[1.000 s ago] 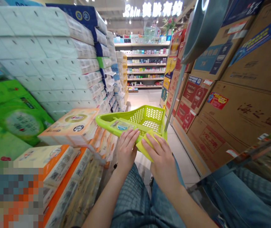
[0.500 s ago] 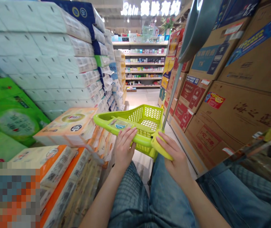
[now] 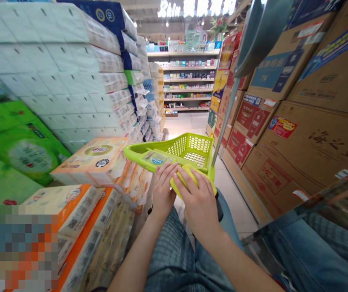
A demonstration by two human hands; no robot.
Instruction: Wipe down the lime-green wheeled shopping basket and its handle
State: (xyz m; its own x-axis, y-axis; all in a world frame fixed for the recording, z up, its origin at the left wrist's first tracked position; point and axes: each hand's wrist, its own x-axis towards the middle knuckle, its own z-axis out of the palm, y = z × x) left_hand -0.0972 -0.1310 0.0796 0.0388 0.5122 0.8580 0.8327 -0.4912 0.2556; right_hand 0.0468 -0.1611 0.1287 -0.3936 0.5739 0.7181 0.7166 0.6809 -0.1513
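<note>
A lime-green shopping cart point(image 3: 192, 148) with a perforated basket stands in front of my legs. My left hand point(image 3: 164, 188) is wrapped round its green handle, beside a clear panel with a blue label point(image 3: 159, 159). Right next to it, my right hand point(image 3: 199, 198) presses a yellow cloth point(image 3: 179, 187) over the handle, its fingers curved across the cloth. The two hands nearly touch. The cloth hides the right part of the handle. A grey metal pole point(image 3: 226, 117) rises at the cart's right side.
Stacked tissue packs point(image 3: 70, 89) line the left, with orange-and-white packs point(image 3: 93, 156) low beside the cart. Cardboard cartons point(image 3: 320, 142) are piled on the right, near a reflective panel at lower right. Stocked shelves point(image 3: 189, 69) stand ahead beyond the aisle floor point(image 3: 181, 123).
My right hand has slid the yellow cloth leftward along the handle, from its right end to beside my left hand. My left hand stays on the handle. The view has shifted slightly.
</note>
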